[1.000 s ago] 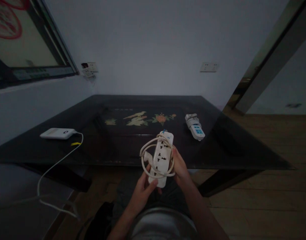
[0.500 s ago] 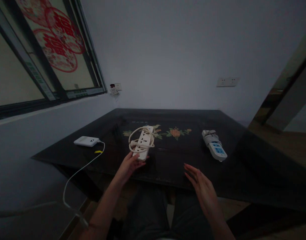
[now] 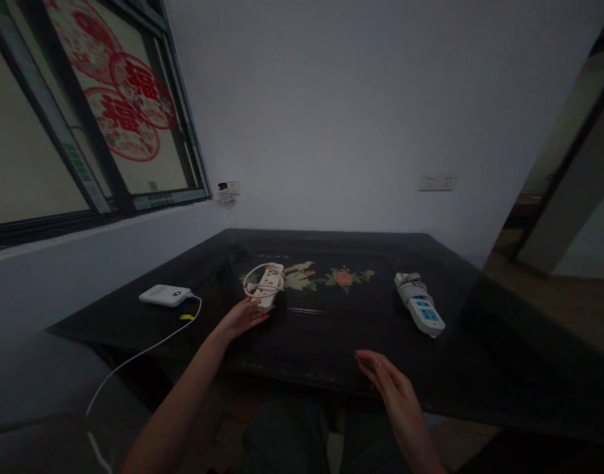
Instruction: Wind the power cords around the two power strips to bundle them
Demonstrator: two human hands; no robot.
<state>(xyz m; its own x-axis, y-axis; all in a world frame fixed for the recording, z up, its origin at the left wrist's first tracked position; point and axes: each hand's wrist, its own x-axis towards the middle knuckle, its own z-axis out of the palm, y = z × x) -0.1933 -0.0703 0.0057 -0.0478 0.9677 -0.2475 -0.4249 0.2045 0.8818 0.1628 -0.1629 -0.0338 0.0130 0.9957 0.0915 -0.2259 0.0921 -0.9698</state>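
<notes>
A white power strip [image 3: 264, 284] with its cord coiled round it lies on the dark table [image 3: 331, 329], left of the painted flower inlay. My left hand [image 3: 243, 316] reaches out to its near end, fingers spread and touching or just short of it. My right hand [image 3: 388, 388] hovers open over the table's front edge, holding nothing. A second power strip [image 3: 420, 306], white with blue sockets and a wrapped cord, lies further right on the table.
A white power bank [image 3: 164, 295] sits at the table's left, its white cable [image 3: 144, 349] trailing off the edge toward the floor. Wall sockets [image 3: 437, 182] are behind the table. A window with red paper cuttings [image 3: 127, 108] fills the left wall.
Both hands held the white power strip near my lap. My left hand has carried it forward and set it on the table, and my right hand has let go and opened.
</notes>
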